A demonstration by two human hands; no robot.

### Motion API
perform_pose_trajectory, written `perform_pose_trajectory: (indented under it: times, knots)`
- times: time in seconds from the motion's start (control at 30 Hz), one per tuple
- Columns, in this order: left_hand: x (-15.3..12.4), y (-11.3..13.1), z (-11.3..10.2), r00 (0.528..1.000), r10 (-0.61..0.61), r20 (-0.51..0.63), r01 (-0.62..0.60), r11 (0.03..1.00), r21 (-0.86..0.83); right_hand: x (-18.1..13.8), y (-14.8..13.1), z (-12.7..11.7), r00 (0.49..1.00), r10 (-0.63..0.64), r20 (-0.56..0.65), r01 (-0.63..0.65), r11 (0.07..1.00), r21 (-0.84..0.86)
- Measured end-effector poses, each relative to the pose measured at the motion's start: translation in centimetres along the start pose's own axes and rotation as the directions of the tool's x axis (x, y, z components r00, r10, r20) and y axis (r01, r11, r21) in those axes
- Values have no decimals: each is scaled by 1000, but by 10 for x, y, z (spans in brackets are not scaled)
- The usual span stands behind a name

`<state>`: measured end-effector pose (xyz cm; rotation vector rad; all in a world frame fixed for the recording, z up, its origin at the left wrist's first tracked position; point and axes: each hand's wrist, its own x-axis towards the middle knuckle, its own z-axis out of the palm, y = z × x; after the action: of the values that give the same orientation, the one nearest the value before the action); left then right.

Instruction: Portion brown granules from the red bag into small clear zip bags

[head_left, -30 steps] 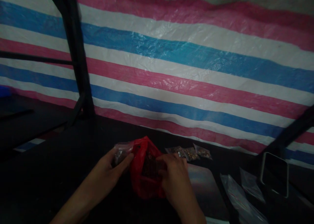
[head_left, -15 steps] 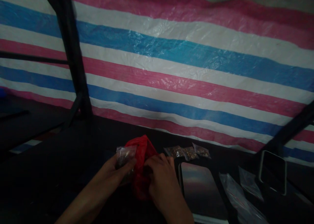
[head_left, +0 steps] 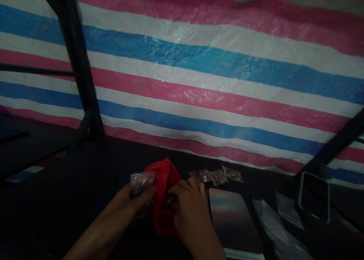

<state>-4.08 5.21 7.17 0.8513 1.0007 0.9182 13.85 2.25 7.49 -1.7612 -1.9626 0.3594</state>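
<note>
A red plastic bag [head_left: 162,176] sits on the dark table between my hands. My left hand [head_left: 133,204] is closed on a small clear packet [head_left: 141,182] with dark bits inside, held against the bag's left side. My right hand [head_left: 189,207] presses on the bag's right side with its fingers curled into the red plastic; what the fingertips hold is hidden. Three small filled packets [head_left: 217,175] lie in a row just beyond my right hand.
A flat metal-topped plate [head_left: 233,218] lies right of my hands. Empty clear bags [head_left: 273,229] lie further right, next to a dark phone-like device [head_left: 314,195] propped upright. A striped pink, blue and white tarp [head_left: 199,81] hangs behind; a black post [head_left: 79,70] stands left.
My right hand has shifted left and deeper into the red bag, which has collapsed narrower. The left hand keeps its packet. The view has drifted slightly.
</note>
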Motion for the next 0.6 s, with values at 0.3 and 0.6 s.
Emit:
perform_pose_trajectory:
  times: [0.3, 0.6]
  knots:
    - [5, 1, -1, 995, 22, -95, -29, 997, -72, -4, 8, 7, 983, 181, -33, -160, 932, 326]
    - [13, 1, -14, 922, 378, -87, -320, 868, 381, -1, 19, -14, 982, 134, -132, -48, 857, 513]
